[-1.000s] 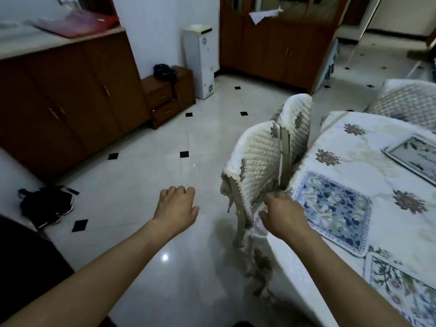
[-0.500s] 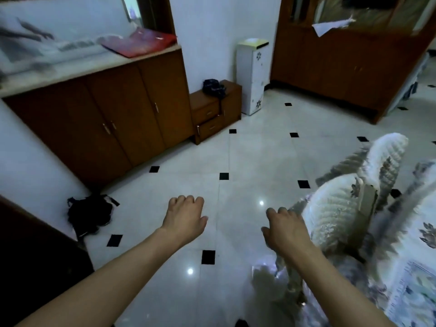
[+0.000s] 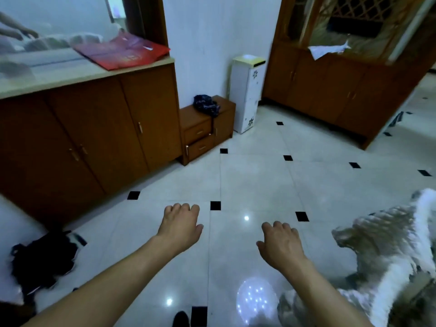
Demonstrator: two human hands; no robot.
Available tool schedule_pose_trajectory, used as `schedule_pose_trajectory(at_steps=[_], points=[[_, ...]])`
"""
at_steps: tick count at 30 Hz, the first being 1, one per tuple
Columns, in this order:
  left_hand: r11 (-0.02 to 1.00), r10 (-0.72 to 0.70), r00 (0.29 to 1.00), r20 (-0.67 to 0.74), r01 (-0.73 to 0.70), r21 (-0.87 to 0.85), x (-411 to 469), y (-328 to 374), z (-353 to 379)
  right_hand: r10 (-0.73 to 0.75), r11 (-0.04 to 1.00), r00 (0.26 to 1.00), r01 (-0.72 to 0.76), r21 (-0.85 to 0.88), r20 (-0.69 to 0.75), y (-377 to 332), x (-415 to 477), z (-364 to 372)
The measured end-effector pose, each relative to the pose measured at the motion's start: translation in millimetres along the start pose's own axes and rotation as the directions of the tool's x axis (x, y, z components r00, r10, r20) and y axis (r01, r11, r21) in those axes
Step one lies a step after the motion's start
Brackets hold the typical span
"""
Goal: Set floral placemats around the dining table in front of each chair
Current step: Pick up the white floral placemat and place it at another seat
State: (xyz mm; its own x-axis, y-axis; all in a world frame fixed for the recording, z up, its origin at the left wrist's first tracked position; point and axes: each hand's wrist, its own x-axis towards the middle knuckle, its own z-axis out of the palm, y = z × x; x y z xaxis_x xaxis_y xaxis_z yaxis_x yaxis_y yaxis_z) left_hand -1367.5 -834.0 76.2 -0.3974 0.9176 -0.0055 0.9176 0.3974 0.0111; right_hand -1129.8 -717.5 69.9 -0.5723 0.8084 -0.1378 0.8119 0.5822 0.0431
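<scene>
My left hand point(image 3: 180, 226) hangs over the tiled floor, fingers curled downward, holding nothing. My right hand point(image 3: 282, 245) is held out beside it, fingers loosely curled, also holding nothing. A chair with a quilted white cover point(image 3: 389, 251) shows blurred at the right edge, just right of my right hand and apart from it. No floral placemat and no table top are in view.
A long wooden sideboard point(image 3: 77, 142) with a red folder point(image 3: 122, 51) on top lines the left wall. A small drawer unit point(image 3: 205, 133), a white dispenser point(image 3: 246, 93) and a tall wooden cabinet point(image 3: 330, 86) stand beyond. A black bag point(image 3: 42, 258) lies on the floor at left.
The view has swung left, away from the table; the placemats and tablecloth have left the frame. My right hand has come off the chair cover and table edge.
</scene>
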Motion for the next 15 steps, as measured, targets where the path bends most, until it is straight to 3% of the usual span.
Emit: schedule_pose_trajectory(at_steps=[9, 15], points=[[0.950, 0.312, 0.950, 0.015, -0.312, -0.013, 188, 32, -16, 0.314, 0.948, 0.949, -0.315, 0.042, 0.037, 44, 97, -23], [0.902, 0.431, 0.901, 0.055, -0.431, -0.009, 295, 89, -9, 0.416, 0.905, 0.907, -0.420, 0.070, 0.066, 105, 172, -17]])
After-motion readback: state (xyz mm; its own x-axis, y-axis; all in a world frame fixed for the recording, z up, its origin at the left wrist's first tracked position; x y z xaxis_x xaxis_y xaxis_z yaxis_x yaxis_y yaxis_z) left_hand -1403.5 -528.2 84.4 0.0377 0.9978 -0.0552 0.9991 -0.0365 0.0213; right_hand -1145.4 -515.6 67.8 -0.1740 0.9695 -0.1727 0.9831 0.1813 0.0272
